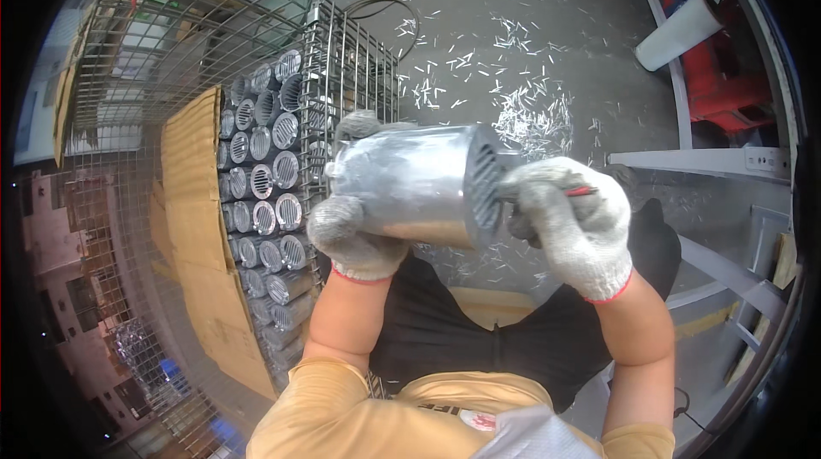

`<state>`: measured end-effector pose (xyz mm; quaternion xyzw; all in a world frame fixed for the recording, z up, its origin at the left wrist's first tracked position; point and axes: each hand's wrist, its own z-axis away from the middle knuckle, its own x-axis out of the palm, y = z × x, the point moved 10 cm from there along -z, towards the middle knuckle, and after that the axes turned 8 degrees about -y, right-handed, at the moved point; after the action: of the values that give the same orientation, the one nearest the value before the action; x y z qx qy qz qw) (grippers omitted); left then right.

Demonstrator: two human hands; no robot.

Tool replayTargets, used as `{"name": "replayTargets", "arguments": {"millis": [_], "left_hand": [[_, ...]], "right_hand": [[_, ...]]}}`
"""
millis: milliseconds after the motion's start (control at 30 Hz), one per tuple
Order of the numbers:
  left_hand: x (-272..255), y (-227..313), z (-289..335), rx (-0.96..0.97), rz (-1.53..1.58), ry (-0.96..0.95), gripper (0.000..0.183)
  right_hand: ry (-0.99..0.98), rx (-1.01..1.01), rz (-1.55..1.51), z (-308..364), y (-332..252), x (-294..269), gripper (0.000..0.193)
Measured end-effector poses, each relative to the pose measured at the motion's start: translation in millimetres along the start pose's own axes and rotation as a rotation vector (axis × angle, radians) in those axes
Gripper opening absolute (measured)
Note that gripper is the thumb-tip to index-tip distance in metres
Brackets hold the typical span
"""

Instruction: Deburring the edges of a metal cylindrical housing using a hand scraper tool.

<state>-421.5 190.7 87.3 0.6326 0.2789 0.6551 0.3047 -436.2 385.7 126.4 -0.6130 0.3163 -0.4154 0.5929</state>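
Observation:
My left hand (355,228), in a white knitted glove with red cuff trim, grips a shiny metal cylinder (410,172) from its left end. The cylinder lies roughly level above my lap, its slotted end face (486,189) turned to the right. At that face my right hand (569,215), gloved the same way, is closed around a thin tool with a red handle (581,191). The tool's tip and most of its shaft are hidden by the fingers, so its kind does not show. Both gloves are greyed at the fingers.
To the left stands a wire mesh cage (256,10) with several stacked slotted cylinders (261,181) and a cardboard sheet (201,228). Thin metal slivers (534,117) litter the grey floor ahead. On the right are a white metal frame (693,159), a white roll (680,31) and red crates (718,74).

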Motion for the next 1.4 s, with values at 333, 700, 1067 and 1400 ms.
{"name": "replayTargets", "arguments": {"millis": [333,700,1067,1400], "left_hand": [[-2.9,-1.0,1.1,0.010,0.181,0.073,0.092],[-3.7,-4.7,3.5,-0.001,0.279,0.068,0.088],[-6.5,-5.8,3.7,0.020,0.191,0.090,0.092],[38.8,-96.0,18.1,-0.460,0.658,-0.074,0.069]], "right_hand": [[0.263,-0.200,-0.087,21.3,-13.5,-42.5,0.029],[0.222,-0.281,-0.136,22.1,-4.2,-29.6,0.022],[0.126,-0.383,-0.412,19.5,-16.4,-51.2,0.037],[0.195,-0.398,0.451,-4.9,-35.3,-11.1,0.068]]}}
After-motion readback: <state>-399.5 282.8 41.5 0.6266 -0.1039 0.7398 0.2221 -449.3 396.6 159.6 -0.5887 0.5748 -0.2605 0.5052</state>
